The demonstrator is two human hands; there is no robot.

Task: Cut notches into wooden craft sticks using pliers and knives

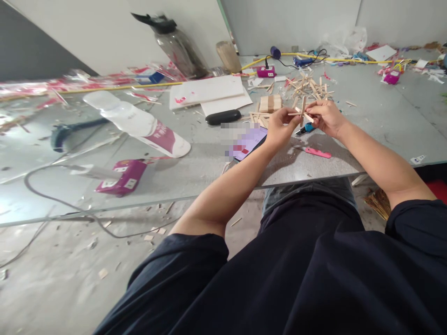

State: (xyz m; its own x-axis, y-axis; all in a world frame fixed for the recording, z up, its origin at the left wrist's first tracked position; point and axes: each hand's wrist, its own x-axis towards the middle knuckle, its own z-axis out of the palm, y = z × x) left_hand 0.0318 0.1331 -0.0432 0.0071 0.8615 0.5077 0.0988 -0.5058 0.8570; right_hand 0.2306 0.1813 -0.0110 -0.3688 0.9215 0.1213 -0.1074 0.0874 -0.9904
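Observation:
Between my hands, above the front part of the table, is a small piece made of crossed wooden craft sticks [303, 111]. My left hand [283, 124] pinches a stick on its left side. My right hand [326, 115] has its fingers closed on the right side of the same piece. Just below them lies a blue utility knife [305, 129], and nearer the table edge a pink-handled cutter [317, 152]. A phone [249, 143] with a lit screen rests partly behind my left forearm. A bundle of craft sticks [270, 103] lies behind my left hand.
Loose sticks [312, 86] are heaped behind my hands. A black case [222, 117], white foam sheets [209, 90], a white bottle [139, 123] and a purple box [122, 177] with a cable are on the left. A dark water bottle [181, 49] stands at the back.

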